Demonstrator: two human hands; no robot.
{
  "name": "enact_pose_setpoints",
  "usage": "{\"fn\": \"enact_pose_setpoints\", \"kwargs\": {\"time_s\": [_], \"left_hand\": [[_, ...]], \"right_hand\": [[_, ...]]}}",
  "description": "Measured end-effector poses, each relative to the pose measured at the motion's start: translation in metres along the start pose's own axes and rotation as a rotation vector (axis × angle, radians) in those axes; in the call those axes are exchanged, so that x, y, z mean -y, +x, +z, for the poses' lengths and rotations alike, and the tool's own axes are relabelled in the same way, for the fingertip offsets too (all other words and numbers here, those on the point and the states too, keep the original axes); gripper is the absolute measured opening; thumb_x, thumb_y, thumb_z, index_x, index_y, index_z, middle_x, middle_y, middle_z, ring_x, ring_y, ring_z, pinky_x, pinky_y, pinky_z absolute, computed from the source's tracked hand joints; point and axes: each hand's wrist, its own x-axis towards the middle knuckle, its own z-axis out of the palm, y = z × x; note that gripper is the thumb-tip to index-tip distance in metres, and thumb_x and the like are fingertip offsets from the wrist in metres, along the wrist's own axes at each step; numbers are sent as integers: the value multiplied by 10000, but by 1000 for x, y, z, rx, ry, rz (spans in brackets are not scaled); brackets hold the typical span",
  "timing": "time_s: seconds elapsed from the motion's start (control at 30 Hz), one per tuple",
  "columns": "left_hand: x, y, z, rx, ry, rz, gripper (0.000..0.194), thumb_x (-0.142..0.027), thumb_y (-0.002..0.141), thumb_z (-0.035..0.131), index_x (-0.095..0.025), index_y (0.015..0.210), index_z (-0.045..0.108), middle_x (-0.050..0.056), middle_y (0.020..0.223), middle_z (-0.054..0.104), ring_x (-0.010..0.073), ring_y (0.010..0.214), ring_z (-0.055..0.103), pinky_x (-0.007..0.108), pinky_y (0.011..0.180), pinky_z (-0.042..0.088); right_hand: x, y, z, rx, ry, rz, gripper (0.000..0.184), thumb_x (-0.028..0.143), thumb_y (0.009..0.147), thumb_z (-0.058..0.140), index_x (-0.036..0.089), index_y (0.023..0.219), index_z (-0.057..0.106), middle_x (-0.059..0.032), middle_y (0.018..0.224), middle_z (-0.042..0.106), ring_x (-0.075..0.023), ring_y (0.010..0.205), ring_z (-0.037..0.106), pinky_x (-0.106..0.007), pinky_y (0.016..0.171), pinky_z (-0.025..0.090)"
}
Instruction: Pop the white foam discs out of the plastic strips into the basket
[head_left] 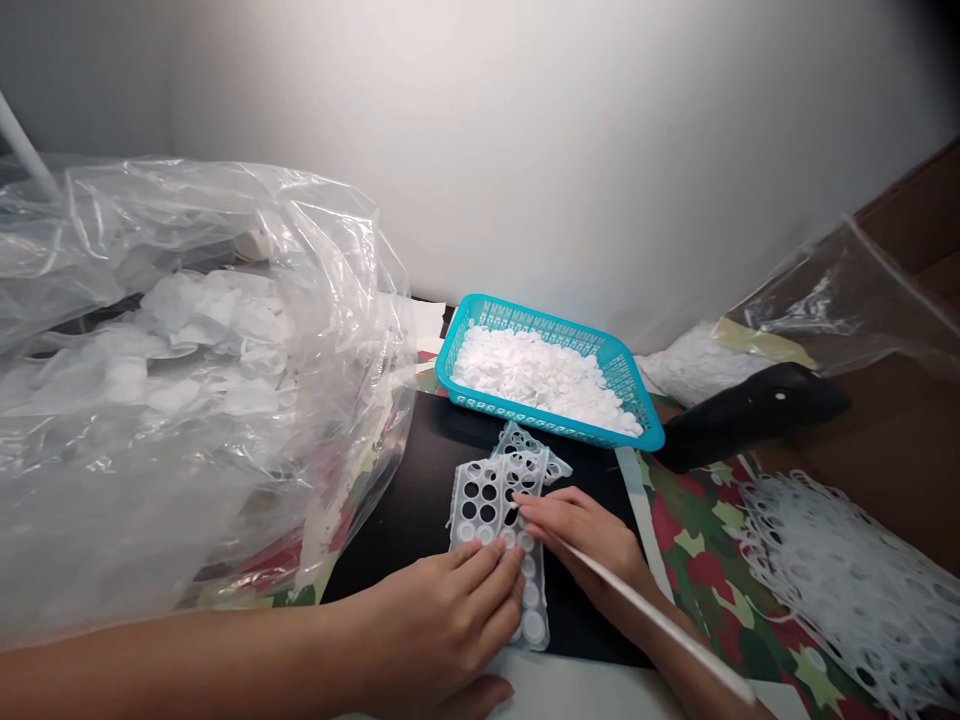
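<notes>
A translucent white plastic sheet (487, 478) with rows of round holes lies on a black board (420, 500). Its far end is folded or curled. Round discs fill the nearer rows, while the farther holes are bare rings. My left hand (450, 610) rests over the sheet's left side, fingers stretched out and pressing on the discs; its thumb is lower down. On the sheet's right side is my right hand (592, 535), closed around a long white stick (652, 615) that slants towards the lower right. Its fingertips are by the holes, and the stick's front end is mostly hidden.
A turquoise basket (551, 432) of small white pieces stands behind the board. Clear plastic bagging (330, 330) with white sheets fills the left. At right are a black object (757, 415) and a heap of perforated plastic sheets (847, 590) on camouflage-patterned cloth (697, 540).
</notes>
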Motion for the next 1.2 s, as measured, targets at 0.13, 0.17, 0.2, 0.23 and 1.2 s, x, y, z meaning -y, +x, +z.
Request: {"fn": "enact_pose_setpoints", "kwargs": {"time_s": [0.13,0.17,0.2,0.23,1.2], "left_hand": [[0,-1,0,16,-26,-4,514,-433,933,386,-52,1243,539,169,1329,552,269,1200,540,345,990,426],[0,-1,0,22,-30,-4,515,-432,931,387,-52,1245,537,170,1333,549,270,1203,537,346,990,427],[0,-1,0,28,-32,-4,517,-432,930,387,-51,1247,535,171,1337,545,271,1205,535,348,990,427],[0,-1,-1,37,-33,-5,519,-433,931,385,-51,1250,532,170,1343,540,271,1207,533,348,990,427],[0,-1,1,-4,-24,-20,508,-428,925,381,-58,1233,544,158,1328,556,263,1189,547,336,992,424]], "right_hand": [[1,-2,-9,-107,41,164,255,140,949,494,214,1136,650,-52,1048,719,-177,929,672,-292,807,565],[-1,-3,-12,-144,23,196,242,148,945,504,221,1115,661,-49,1050,719,-182,938,678,-296,825,562],[-4,-4,-15,-195,-8,232,227,163,941,518,227,1098,670,-46,1052,720,-187,933,686,-301,836,561],[-8,-6,-17,-262,-41,274,212,183,936,532,232,1084,676,-44,1052,722,-193,920,695,-311,842,562],[-8,-9,-21,233,197,141,190,185,952,531,233,1095,647,-45,1118,707,-185,1120,615,-323,932,547]]}}
